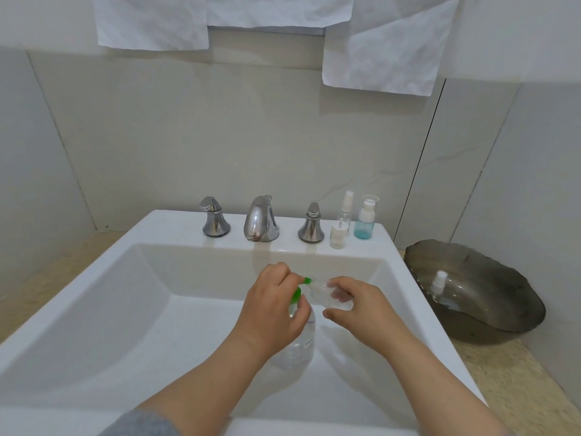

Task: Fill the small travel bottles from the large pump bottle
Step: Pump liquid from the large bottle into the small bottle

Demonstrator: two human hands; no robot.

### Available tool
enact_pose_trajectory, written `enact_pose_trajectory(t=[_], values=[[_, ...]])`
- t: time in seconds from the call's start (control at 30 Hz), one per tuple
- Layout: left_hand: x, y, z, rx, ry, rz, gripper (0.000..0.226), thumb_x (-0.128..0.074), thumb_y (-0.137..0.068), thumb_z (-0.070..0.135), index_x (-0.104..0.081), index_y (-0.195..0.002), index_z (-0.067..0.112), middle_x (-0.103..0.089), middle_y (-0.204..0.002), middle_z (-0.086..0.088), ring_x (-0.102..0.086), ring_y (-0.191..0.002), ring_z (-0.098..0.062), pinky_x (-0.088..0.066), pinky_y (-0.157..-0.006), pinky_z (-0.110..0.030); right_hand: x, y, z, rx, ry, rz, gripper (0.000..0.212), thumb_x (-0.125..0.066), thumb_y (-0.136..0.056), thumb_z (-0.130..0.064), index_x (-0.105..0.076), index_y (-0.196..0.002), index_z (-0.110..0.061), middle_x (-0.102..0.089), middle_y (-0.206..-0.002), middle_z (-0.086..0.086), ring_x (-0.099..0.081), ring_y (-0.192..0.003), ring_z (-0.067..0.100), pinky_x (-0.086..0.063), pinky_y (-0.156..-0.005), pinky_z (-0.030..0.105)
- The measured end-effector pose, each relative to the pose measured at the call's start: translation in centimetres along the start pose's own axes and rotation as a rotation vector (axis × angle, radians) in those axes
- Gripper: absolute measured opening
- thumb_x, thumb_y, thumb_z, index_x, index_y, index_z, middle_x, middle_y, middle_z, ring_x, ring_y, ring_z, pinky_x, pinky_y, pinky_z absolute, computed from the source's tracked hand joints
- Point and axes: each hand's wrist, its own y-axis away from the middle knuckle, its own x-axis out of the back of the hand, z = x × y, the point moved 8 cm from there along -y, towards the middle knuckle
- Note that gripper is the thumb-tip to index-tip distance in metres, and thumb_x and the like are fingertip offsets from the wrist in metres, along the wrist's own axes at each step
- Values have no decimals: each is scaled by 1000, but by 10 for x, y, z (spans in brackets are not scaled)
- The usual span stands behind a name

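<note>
Here, low in the middle of the frame over the sink [94, 309], the left hand [273, 309] is closed over the green pump head of the large pump bottle [298, 344]. The right hand [355, 306] pinches a small clear travel bottle [327, 295], tilted with its mouth at the green nozzle [307, 280]. To fill cleanly, keep the mouth touching the nozzle tip and press slowly. Other travel bottles [364, 220] wait on the sink's back ledge, centre right, and another stands in the grey bowl [503, 322].
</note>
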Motion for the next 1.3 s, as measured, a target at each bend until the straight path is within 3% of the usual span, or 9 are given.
enact_pose_trajectory(t=[0.47, 0.6, 0.7, 0.8, 0.9, 0.97, 1.03, 1.13, 1.3], values=[[3, -4, -1, -11, 5, -25, 36, -55, -84, 29, -70, -108, 7, -57, -98, -1, -50, -92, -14, -41, -83, -18, 7, -1, -3, 27, -38, 57, 46, -76, -80, -27, -59, -122, -29, -63, -103, -10, -57, -101, 3, -41, -87, 17], [7, -6, -4, 24, 60, 6, 33, -55, -87, 30, -70, -106, 9, -59, -98, 2, -50, -93, -10, -37, -87, -10, 7, -1, -2, 27, -37, 61, 47, -77, -79, -28, -59, -122, -29, -64, -104, -10, -59, -103, 3, -41, -86, 17], [8, -7, -19, 279, 282, 37, 20, -63, -95, 27, -68, -111, 17, -59, -103, 13, -58, -98, -5, -45, -90, -11, 7, -1, -3, 28, -33, 54, 47, -76, -80, -28, -59, -123, -30, -64, -106, -10, -58, -105, 3, -41, -87, 17], [-6, 0, -42, 669, 505, -79, 12, -65, -98, 32, -68, -103, 21, -67, -101, 10, -65, -95, -8, -51, -81, -18, 5, -2, -3, 29, -43, 52, 47, -76, -80, -28, -59, -124, -29, -64, -106, -11, -58, -105, 3, -42, -89, 18], [-23, 7, -50, 887, 586, -258, 39, -55, -99, 49, -72, -99, 14, -71, -94, 4, -64, -89, -12, -43, -69, -18, 3, -3, -2, 27, -43, 45, 47, -76, -79, -29, -59, -123, -30, -64, -106, -11, -58, -105, 2, -43, -90, 19], [-33, 15, -52, 1012, 618, -388, 51, -51, -97, 60, -73, -104, 15, -71, -100, 2, -65, -96, -16, -46, -75, -23, 2, -4, -1, 30, -42, 42, 47, -76, -79, -29, -59, -123, -30, -64, -106, -11, -59, -104, 2, -44, -90, 19], [-42, 23, -54, 1115, 663, -479, 66, -53, -84, 78, -72, -109, 20, -72, -109, -3, -66, -105, -25, -52, -95, -35, 1, -5, -2, 31, -37, 39, 47, -76, -79, -29, -59, -123, -30, -64, -105, -11, -58, -102, 2, -42, -88, 17], [-49, 36, -54, 1225, 790, -595, 96, -57, -47, 92, -69, -120, 30, -71, -123, -4, -65, -113, -30, -43, -111, -52, 0, -6, -2, 29, -37, 31, 46, -76, -80, -28, -59, -122, -31, -63, -103, -12, -58, -101, 2, -40, -87, 16], [-49, 44, -41, 1265, 889, -782, 75, -53, -69, 86, -62, -127, 40, -65, -128, 0, -57, -116, -33, -32, -99, -65, -1, -6, -2, 37, -23, 28, 44, -77, -79, -29, -59, -120, -31, -63, -102, -12, -58, -100, 1, -41, -86, 16]])
